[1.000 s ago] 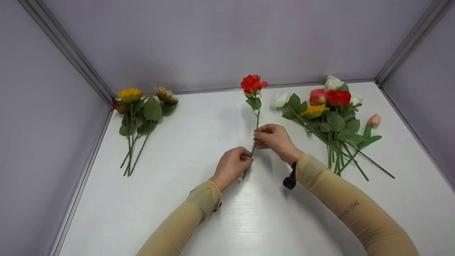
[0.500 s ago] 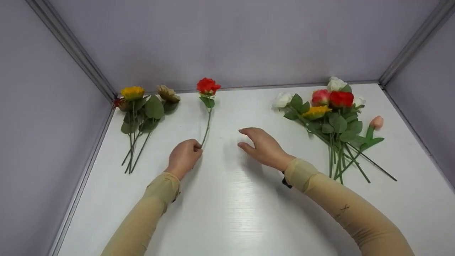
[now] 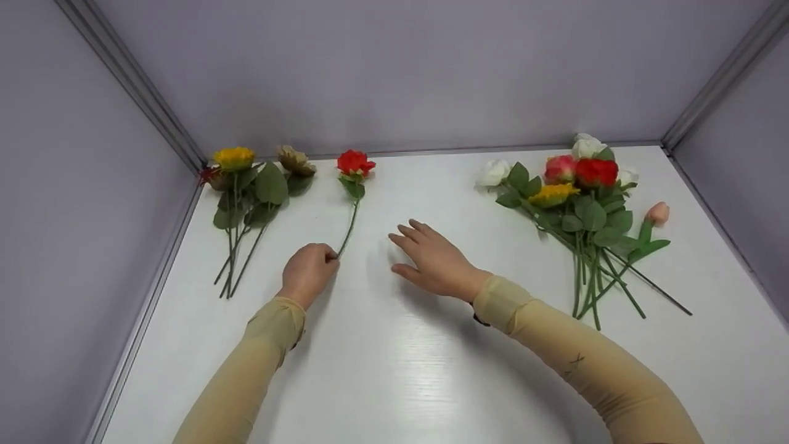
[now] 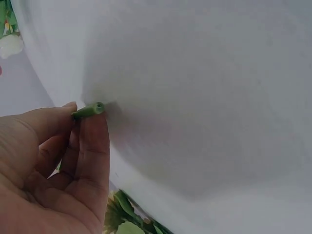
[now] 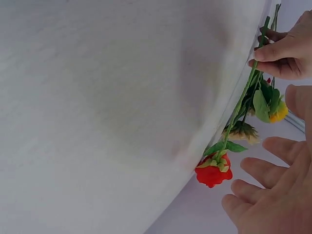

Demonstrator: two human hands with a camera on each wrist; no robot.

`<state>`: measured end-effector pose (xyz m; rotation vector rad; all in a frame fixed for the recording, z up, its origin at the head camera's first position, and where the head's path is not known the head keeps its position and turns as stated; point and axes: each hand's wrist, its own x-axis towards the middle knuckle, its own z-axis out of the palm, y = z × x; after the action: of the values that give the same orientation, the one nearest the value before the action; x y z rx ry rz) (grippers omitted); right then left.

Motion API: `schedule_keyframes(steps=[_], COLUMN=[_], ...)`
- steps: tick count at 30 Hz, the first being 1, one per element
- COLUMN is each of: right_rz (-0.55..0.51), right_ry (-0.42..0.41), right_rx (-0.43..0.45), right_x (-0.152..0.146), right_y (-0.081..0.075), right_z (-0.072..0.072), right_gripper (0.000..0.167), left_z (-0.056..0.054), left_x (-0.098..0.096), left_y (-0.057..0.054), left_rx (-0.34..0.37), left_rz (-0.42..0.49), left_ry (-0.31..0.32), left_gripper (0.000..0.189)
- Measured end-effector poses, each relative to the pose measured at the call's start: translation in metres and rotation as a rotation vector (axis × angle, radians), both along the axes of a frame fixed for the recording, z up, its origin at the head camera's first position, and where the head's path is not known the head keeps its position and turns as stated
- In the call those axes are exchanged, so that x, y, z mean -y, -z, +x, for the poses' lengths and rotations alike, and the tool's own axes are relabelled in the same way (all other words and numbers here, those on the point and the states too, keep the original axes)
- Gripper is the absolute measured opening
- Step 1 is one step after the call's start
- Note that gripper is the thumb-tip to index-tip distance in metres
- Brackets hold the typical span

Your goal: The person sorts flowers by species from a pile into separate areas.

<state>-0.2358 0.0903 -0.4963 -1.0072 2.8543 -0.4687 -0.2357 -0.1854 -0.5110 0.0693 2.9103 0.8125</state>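
Note:
My left hand [image 3: 308, 271] pinches the lower stem of a red flower [image 3: 355, 163] between thumb and fingers. Its bloom points to the back wall, right of a small group of flowers. The cut end of the green stem [image 4: 90, 111] pokes out past the fingertips in the left wrist view. My right hand [image 3: 436, 259] is over the middle of the table, palm down with fingers spread, and holds nothing. In the right wrist view, the red bloom [image 5: 213, 170] hangs from a thin leafy stem beyond the right fingers.
At the left lie a yellow sunflower [image 3: 234, 159], a beige flower [image 3: 296, 161] and a dark red one. The right side has a pile with white, pink, red and yellow blooms [image 3: 596, 172] and a peach tulip [image 3: 658, 213]. Walls enclose the white table [image 3: 394, 370].
The right hand has let go of the red flower's stem and spread its fingers, shifting slightly left. The left hand has carried the flower leftward, and its bloom is lower now.

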Motion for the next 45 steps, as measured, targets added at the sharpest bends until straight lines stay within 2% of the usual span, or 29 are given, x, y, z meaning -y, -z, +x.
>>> schedule_keyframes(steps=[12,17,20,24,27,31,38,45], right_rz=[0.001,-0.01,-0.042,-0.111,-0.152,-0.205,-0.333,-0.421], right_ry=[0.022,0.047,0.074,0.129,0.191,0.278,0.425,0.616], right_rx=[0.02,0.025,-0.006,-0.061,-0.075,-0.08,-0.03,0.044], right_x=[-0.015,-0.025,-0.035,-0.054,-0.072,-0.097,-0.144,-0.199], right_y=[0.005,0.005,0.004,0.001,-0.002,-0.005,-0.012,-0.029], right_z=[-0.002,-0.004,-0.007,-0.011,-0.015,-0.019,-0.023,-0.022], right_gripper=[0.065,0.063,0.059,0.051,0.046,0.04,0.031,0.033], left_z=[-0.001,-0.001,-0.001,0.001,0.005,0.011,0.026,0.043], left_x=[-0.003,-0.005,-0.009,-0.02,-0.032,-0.053,-0.092,-0.131], left_y=[0.004,0.002,0.0,-0.002,-0.005,-0.009,-0.017,-0.021], left_rx=[0.041,0.051,0.024,-0.064,-0.122,-0.154,-0.247,-0.335], left_rz=[0.075,0.066,0.027,-0.025,-0.036,-0.062,-0.175,-0.227], left_ry=[-0.023,-0.02,-0.009,0.035,0.093,0.198,0.453,0.685], left_gripper=[0.019,0.025,0.033,0.048,0.061,0.073,0.08,0.081])
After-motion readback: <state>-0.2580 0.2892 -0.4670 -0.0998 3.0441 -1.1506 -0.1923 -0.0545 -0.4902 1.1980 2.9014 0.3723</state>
